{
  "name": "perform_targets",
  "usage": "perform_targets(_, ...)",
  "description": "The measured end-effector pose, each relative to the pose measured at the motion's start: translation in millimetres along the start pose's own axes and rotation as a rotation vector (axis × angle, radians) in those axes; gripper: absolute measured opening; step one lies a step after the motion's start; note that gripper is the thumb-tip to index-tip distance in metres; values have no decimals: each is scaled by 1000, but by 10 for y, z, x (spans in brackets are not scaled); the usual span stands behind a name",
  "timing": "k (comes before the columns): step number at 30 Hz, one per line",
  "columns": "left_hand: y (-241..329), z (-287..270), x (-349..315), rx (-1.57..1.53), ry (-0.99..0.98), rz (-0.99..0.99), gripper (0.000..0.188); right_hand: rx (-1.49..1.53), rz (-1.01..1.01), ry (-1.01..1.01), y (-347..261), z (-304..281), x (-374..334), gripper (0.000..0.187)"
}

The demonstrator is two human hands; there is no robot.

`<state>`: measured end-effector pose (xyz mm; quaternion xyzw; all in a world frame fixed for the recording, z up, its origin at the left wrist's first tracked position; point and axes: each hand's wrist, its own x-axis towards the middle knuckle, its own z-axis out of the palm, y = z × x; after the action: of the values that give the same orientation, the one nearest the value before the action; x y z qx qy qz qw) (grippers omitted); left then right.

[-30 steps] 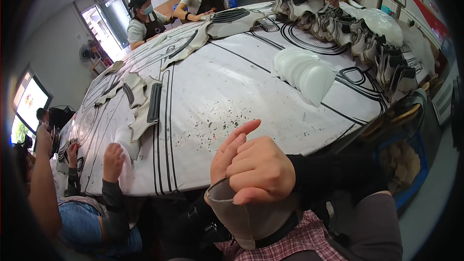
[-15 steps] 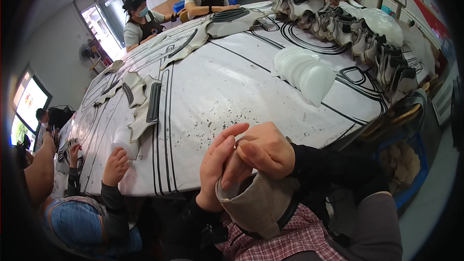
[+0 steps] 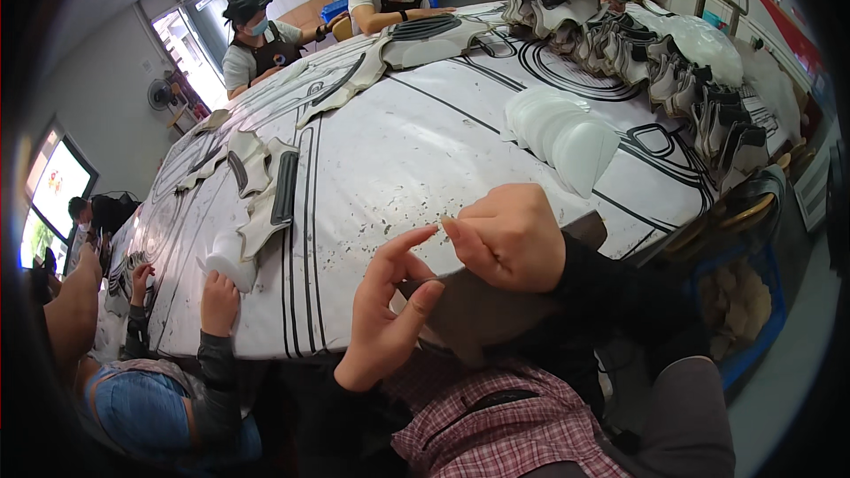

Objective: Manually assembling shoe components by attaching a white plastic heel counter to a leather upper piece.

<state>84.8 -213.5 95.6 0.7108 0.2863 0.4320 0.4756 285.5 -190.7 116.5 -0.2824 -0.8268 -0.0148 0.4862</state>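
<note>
A grey-brown shoe upper [image 3: 482, 308] is in front of me at the table's near edge, its folded shape partly hidden by my hands. My right hand [image 3: 515, 243] is curled over its top edge, thumb and fingertip close together at the left. Whether something small sits in that pinch cannot be made out. Beside the upper's left end is my left hand [image 3: 390, 310], thumb and fingers apart, the fingertips near the right thumb. Small dark scraps [image 3: 390, 226] are scattered over the table just beyond my hands.
The white covered table [image 3: 372, 159] bears fanned white half-round sheets [image 3: 567, 137], grey uppers [image 3: 266, 204] and a long row of uppers [image 3: 655, 66]. A neighbour's hand [image 3: 220, 303] touches white sheets at left. A blue bin [image 3: 739, 310] stands at lower right. Co-workers sit across.
My hands, earlier clasped together on the upper, have separated; the left fingers have spread. The upper has turned and lifted, now showing a darker face.
</note>
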Motion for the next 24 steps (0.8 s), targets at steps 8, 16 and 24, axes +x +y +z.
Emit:
perform_targets(8, 7, -64, -32, -526, -148, -184, 52, 198, -97, 32, -148, -57, 69, 26)
perform_targets(16, 90, -278, 26, -247, -310, -213, 46, 1, -191, -34, -61, -122, 23, 26)
perform_targets(24, 133, -256, -9, -326, -451, -312, 53, 91, -329, -49, -283, -155, 76, 17)
